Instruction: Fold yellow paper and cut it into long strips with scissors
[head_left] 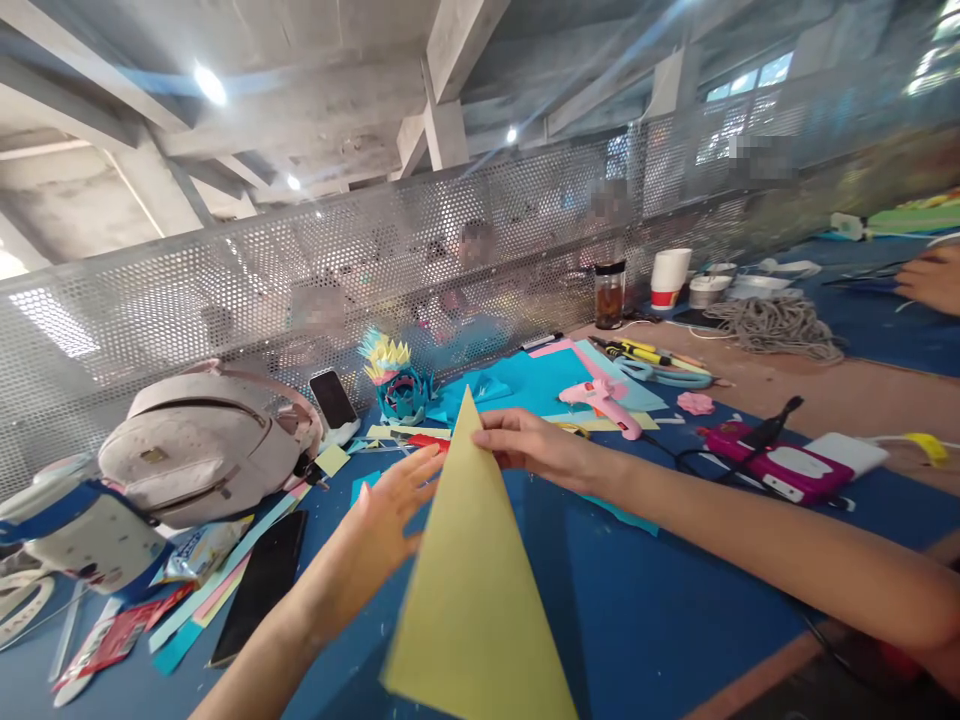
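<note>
A yellow sheet of paper (480, 580), folded to a sharp point at its far end, is held up over the blue tabletop. My right hand (517, 440) pinches it near the tip, thumb on the near face and fingers behind. My left hand (390, 510) is at the paper's left edge with its fingers stretched and apart; whether it touches the edge I cannot tell. Beyond the hands stand a blue, pink and yellow paper flower piece (405, 390) and blue paper sheets (517, 380). A pink glue gun (604, 402) lies to the right of my right hand.
On the left are a pale backpack (210, 440), a propped phone (333, 398), a dark tablet-like slab (262, 585) and a mug (90, 530). Right: scissors (664, 374), a magenta power strip (780, 465), grey yarn (780, 325), a jar (610, 297). A perforated metal screen (262, 300) runs behind. Another person's hand (934, 278) is far right.
</note>
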